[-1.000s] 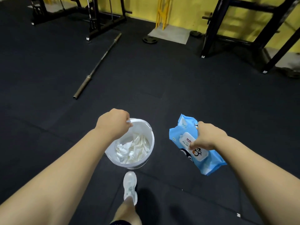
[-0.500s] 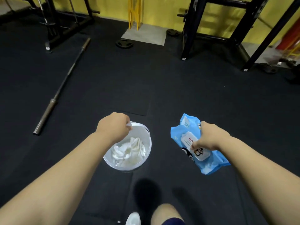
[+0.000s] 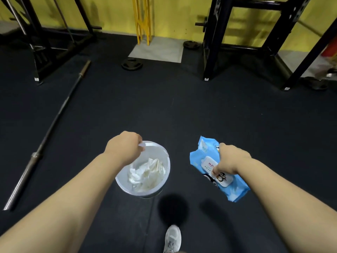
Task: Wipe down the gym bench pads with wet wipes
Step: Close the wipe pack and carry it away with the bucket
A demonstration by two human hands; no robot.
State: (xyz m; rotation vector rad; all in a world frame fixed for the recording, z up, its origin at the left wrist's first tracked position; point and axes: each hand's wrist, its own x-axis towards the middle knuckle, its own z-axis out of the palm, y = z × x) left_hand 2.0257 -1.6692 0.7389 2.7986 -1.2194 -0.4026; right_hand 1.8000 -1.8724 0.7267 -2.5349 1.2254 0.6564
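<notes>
The left hand (image 3: 124, 148) is clenched on the left rim of a white bucket (image 3: 168, 168), held over the black floor (image 3: 182, 110). Crumpled white wipes (image 3: 145, 173) lie inside it. Just right of the bucket, and apart from it, the right hand (image 3: 231, 158) grips a blue wipes pack (image 3: 203, 148) from above, a fingertip on its white lid. A barbell (image 3: 54, 121) lies on the floor well left of the bucket. A plate (image 3: 132, 64) lies far beyond it, and a shoe (image 3: 172, 238) shows nearer than it.

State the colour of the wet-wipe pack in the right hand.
Light blue, with a white lid, wet-wipe pack in the right hand; head view.
</notes>
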